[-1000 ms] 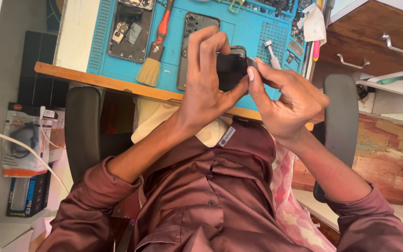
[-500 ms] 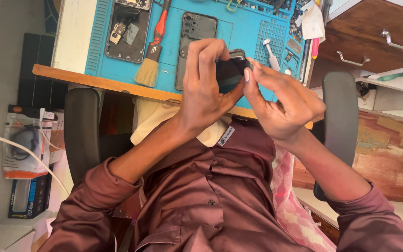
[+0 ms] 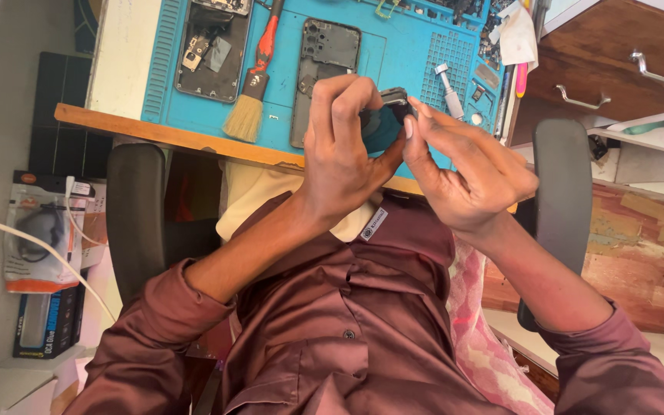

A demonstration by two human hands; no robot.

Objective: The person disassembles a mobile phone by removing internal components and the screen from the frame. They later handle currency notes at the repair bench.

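At the centre of the frame, my left hand (image 3: pixel 343 157) wraps closed around a small dark gadget (image 3: pixel 384 123), and my right hand (image 3: pixel 466 169) pinches its top edge with thumb and fingertips. Above them, on the bench's blue mat (image 3: pixel 409 54), lie a brush (image 3: pixel 255 84) and an opened phone back (image 3: pixel 324 61).

At far left lie two packages — a clear blister pack (image 3: pixel 40 230) with orange base; below it, a dark box (image 3: pixel 46 327).

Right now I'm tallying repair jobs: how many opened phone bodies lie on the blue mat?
2: one opened phone body at the mat's left, another mid-mat beside the brush. Hands may hide more.
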